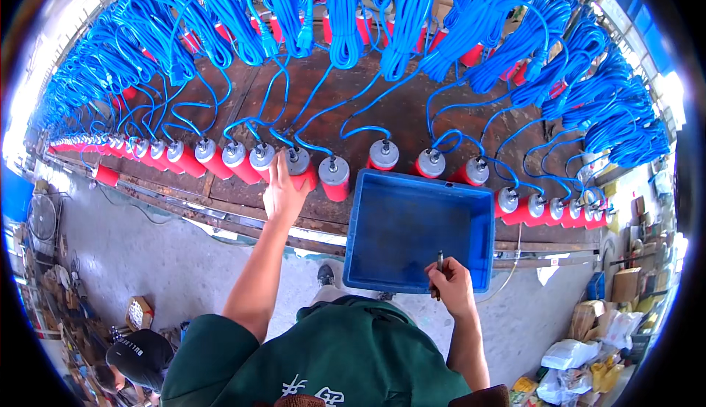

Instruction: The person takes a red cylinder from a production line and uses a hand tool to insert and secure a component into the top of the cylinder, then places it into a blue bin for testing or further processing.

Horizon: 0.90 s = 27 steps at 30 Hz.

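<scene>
A long row of red cylinders with grey metal caps stands along the table's front edge, each with a blue cable leaving its cap. My left hand (pixel 283 192) is closed round one red cylinder (pixel 298 161) left of the middle, fingers along its left side and near the cap. Just to the right of it is another red cylinder (pixel 334 177). Over the near right part of a blue plastic bin (pixel 354 238), my right hand (pixel 454 286) grips a slim dark pen-like tool (pixel 440 261), held upright; its exact kind is unclear.
Thick coiled blue cables (pixel 343 17) hang across the far side, with more red cylinders behind them. The brown table (pixel 243 105) has a worn surface. A person in a black cap (pixel 140 355) is low at the left. Bags and boxes (pixel 570 354) lie on the floor at right.
</scene>
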Tool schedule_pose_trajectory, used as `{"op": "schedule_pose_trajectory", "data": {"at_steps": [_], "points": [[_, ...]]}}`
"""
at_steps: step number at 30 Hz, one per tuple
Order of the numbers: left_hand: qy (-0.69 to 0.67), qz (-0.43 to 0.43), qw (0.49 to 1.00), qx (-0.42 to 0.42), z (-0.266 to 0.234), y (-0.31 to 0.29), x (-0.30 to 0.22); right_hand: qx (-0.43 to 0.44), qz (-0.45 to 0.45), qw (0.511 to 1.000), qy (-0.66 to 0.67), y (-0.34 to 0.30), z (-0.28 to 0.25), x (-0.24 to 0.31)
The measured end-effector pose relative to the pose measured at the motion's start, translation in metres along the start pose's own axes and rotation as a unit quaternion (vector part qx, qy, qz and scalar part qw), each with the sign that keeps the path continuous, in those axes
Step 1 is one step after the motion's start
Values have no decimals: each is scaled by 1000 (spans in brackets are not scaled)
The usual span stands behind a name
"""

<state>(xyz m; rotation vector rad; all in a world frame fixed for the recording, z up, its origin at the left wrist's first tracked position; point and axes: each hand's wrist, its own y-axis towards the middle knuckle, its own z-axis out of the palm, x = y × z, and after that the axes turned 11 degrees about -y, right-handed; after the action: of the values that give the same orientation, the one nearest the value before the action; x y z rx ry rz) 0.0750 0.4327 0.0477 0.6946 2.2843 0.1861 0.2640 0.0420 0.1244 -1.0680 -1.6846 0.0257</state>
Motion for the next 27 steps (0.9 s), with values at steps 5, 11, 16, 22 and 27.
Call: {"op": "schedule_pose_trajectory", "data": {"at_steps": [5, 11, 16, 22, 27], "points": [[-127, -52, 980, 144, 8, -25, -13, -25, -64, 995, 74, 2, -1, -13], [-90, -32, 980, 175, 33, 20, -61, 12, -32, 992, 122, -14, -1, 2], [-104, -30, 980, 167, 46, 15, -54, 38, -37, 997, 58, -20, 0, -10], [-85, 28, 992, 92, 21, -20, -53, -21, -97, 994, 44, -21, 9, -38], [-116, 77, 988, 65, -53, -32, -101, -64, -93, 993, 43, -20, 5, -33]]}}
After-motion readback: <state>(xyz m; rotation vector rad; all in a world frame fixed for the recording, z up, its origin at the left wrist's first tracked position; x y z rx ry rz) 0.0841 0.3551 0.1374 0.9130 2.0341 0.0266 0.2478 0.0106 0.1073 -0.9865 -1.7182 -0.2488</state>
